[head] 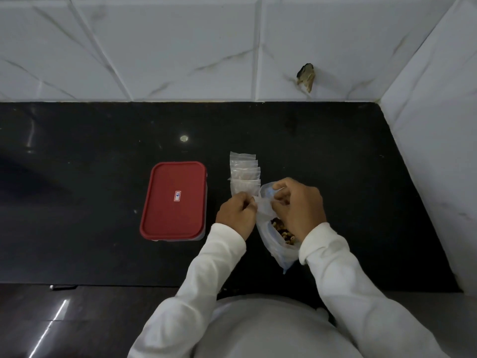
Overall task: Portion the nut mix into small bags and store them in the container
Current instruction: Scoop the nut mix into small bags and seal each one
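A large clear bag of nut mix (280, 239) lies on the black counter (103, 151), its mouth pointing away from me. My left hand (236, 215) pinches the left edge of the bag's mouth. My right hand (296, 205) grips the right edge, fingers curled over it. Brown nuts show through the plastic under my right wrist. A fanned stack of several small empty zip bags (244, 171) lies just beyond my hands. The container with its red lid (174, 201) on stands to the left, closed.
White marble-pattern tiles form the back wall (206, 47) and a side wall (438, 151) on the right. A chipped hole (306, 76) marks the back wall. The counter's front edge (129, 282) runs near my body.
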### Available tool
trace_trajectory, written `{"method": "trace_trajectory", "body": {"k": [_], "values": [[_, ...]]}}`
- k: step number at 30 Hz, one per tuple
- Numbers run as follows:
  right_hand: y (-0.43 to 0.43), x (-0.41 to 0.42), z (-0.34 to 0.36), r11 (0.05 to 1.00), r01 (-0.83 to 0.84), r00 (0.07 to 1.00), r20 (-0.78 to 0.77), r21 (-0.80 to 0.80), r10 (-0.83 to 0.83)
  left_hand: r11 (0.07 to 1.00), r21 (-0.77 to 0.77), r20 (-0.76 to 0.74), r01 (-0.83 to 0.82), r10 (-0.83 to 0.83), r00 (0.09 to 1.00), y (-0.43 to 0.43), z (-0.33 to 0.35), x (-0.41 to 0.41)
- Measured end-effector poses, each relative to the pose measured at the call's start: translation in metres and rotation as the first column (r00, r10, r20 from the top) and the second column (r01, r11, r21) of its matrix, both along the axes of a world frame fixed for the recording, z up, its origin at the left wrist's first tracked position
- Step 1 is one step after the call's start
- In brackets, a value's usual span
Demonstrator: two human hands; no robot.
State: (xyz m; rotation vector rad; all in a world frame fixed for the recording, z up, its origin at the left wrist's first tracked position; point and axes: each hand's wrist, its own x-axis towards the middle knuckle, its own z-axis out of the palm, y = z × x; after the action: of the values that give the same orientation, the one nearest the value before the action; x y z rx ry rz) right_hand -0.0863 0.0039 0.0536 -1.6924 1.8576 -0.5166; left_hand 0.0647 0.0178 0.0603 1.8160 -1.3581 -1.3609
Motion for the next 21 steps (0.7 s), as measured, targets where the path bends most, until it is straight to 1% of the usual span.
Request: {"method": "trace_trajectory", "body": {"k": [2,3,4,5,7,8,9,11,13,15,18,21], "values": [[-0.001,-0.003,0.007,1.000,0.011,1.000,0.027,0.010,-0.011,0.999,-0.030,0.015,-0.014,0.015,1.000,0.000,0.001,0.003],[-0.001,-0.003,0.010,1.000,0.008,0.999,0.043,0.017,-0.009,0.999,-0.046,-0.001,-0.028,0.028,1.000,0.000,0.002,0.003],[-0.001,-0.002,0.013,1.000,0.005,0.998,0.057,0.016,-0.006,0.996,-0.060,-0.052,-0.066,0.063,0.997,0.001,0.003,0.002],[-0.001,-0.001,0.016,1.000,0.004,0.998,0.068,0.019,-0.005,0.988,-0.066,-0.130,-0.139,0.130,0.983,0.001,0.003,0.000],[-0.001,0.001,0.023,1.000,-0.008,0.996,0.093,0.015,0.006,0.943,-0.024,-0.291,-0.331,0.310,0.905,-0.001,0.000,-0.001],[0.000,0.002,0.026,1.000,-0.015,0.995,0.103,0.009,0.014,0.916,0.032,-0.352,-0.399,0.384,0.854,-0.002,-0.005,0.000],[0.000,0.002,0.029,1.000,-0.020,0.994,0.107,0.004,0.020,0.897,0.115,-0.407,-0.428,0.435,0.803,-0.003,-0.010,0.000],[0.000,0.004,0.034,0.999,-0.032,0.994,0.107,-0.002,0.032,0.879,0.294,-0.508,-0.377,0.477,0.717,-0.004,-0.023,-0.001],[0.000,0.007,0.039,0.999,-0.042,0.993,0.112,-0.007,0.042,0.874,0.390,-0.586,-0.289,0.478,0.654,-0.005,-0.032,-0.004],[0.001,0.011,0.042,0.998,-0.055,0.992,0.109,-0.015,0.056,0.858,0.456,-0.624,-0.236,0.497,0.603,-0.006,-0.038,-0.006],[0.000,0.015,0.044,0.996,-0.090,0.994,0.053,-0.014,0.091,0.866,0.474,-0.687,-0.161,0.478,0.547,-0.009,-0.041,-0.009],[0.000,0.016,0.045,0.994,-0.109,0.993,0.037,-0.006,0.109,0.882,0.447,-0.739,-0.147,0.457,0.495,-0.010,-0.045,-0.008]]}}
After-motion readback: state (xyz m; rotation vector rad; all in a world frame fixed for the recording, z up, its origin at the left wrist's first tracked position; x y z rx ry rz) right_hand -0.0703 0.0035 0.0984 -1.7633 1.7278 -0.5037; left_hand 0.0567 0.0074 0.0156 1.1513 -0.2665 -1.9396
